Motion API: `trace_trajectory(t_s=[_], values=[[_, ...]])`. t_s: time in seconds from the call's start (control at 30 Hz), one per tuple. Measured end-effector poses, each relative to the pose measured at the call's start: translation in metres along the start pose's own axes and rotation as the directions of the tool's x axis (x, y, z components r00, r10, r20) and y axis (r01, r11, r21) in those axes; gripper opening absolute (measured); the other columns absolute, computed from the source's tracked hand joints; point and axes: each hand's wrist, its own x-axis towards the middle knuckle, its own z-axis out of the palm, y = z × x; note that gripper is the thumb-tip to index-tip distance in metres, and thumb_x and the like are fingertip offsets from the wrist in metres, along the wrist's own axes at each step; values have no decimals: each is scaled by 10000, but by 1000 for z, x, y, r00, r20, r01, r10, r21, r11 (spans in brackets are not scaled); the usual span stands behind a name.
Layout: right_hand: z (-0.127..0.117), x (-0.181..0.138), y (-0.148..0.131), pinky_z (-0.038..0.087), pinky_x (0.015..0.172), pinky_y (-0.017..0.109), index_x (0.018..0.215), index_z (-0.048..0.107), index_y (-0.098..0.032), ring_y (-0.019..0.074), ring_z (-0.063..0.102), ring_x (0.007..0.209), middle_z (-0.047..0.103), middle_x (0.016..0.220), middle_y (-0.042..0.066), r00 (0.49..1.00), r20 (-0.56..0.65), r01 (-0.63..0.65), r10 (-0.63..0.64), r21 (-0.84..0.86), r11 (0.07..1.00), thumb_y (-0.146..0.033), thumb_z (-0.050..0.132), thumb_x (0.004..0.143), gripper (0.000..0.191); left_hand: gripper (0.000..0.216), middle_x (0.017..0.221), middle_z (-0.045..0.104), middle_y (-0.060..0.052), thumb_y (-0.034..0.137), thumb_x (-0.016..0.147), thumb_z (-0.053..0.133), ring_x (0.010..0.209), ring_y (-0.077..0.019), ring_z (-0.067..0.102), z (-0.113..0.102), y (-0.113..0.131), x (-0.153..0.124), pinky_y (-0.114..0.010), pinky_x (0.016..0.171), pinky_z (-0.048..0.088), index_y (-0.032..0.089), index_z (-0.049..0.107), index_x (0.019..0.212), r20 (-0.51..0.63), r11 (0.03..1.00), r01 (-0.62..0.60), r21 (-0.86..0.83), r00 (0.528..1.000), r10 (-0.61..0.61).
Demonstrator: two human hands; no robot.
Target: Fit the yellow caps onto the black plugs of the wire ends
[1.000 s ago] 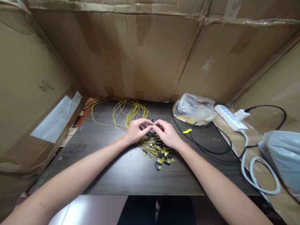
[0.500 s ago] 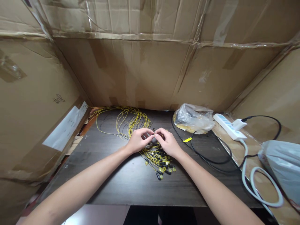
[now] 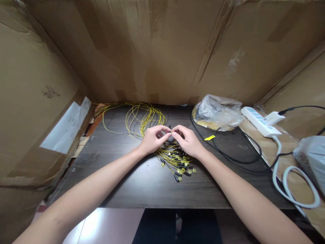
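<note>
A bundle of thin yellow cables [image 3: 142,117] lies looped on the dark table [image 3: 142,183], its black and yellow connector ends [image 3: 181,166] fanned out toward me. My left hand [image 3: 152,139] and my right hand [image 3: 186,140] meet fingertip to fingertip just above those ends. Both pinch a small dark connector [image 3: 170,131] between thumb and fingers. The part itself is mostly hidden by my fingers.
Cardboard walls enclose the table at the back and on both sides. A crumpled clear plastic bag [image 3: 218,112] lies at the back right, with a black cord [image 3: 236,152], a white power strip [image 3: 259,120] and its white cable [image 3: 291,183] beside it. A grey bag [image 3: 311,156] sits far right.
My hands stay pinched together at the same spot over the connectors. Only the camera has tilted, shifting the whole scene in the picture.
</note>
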Motion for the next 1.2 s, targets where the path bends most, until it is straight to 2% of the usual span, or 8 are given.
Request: trace_trajectory(t_s=[0.33, 0.43, 0.63, 0.77, 1.0, 1.2], values=[[3, -1, 0, 409, 699, 299, 861, 599, -194, 178, 559, 752, 626, 799, 28, 999, -39, -28, 29, 22, 999, -264, 528, 941, 128, 196, 828, 759, -44, 313, 835, 733, 624, -105, 645, -3, -1, 4, -192, 572, 510, 145, 755, 934, 60, 991, 104, -78, 993, -100], [2, -1, 0, 400, 708, 301, 854, 598, -197, 180, 554, 755, 624, 784, 24, 999, -20, -39, 39, 3, 999, -263, 518, 945, 138, 191, 781, 752, -39, 320, 856, 713, 592, -101, 632, -2, 0, 4, -192, 554, 504, 148, 765, 918, 54, 994, 78, -71, 996, -75], [4, -1, -1, 398, 697, 304, 708, 495, -213, 179, 539, 714, 582, 694, 17, 999, 43, -34, 32, 35, 999, -305, 374, 1016, 343, 156, 788, 751, -43, 283, 853, 701, 585, -100, 635, -3, 1, 2, -193, 545, 516, 146, 754, 907, 22, 1000, -23, 20, 1000, 22], [4, -1, -3, 407, 732, 313, 790, 537, -211, 188, 560, 777, 615, 789, 36, 1000, -4, 12, -12, -5, 1000, -297, 421, 1000, 255, 176, 783, 752, -41, 302, 856, 702, 584, -105, 644, -3, 1, 2, -188, 530, 511, 147, 752, 922, 19, 1000, 0, 23, 1000, 0], [4, 1, -3, 413, 703, 302, 849, 544, -203, 175, 543, 759, 595, 867, 37, 997, -68, 30, -29, 27, 999, -255, 510, 934, 105, 212, 791, 765, -43, 327, 839, 733, 522, -101, 648, 0, 0, 3, -186, 502, 510, 146, 772, 943, 7, 990, 92, -104, 996, -92], [5, 0, -3, 428, 708, 303, 841, 538, -208, 175, 544, 749, 591, 861, 35, 998, -55, 27, -24, 47, 999, -242, 512, 927, 96, 213, 707, 744, -34, 322, 828, 738, 521, -99, 630, -2, 1, 2, -174, 483, 485, 142, 781, 934, -9, 997, 66, -42, 998, -66]])
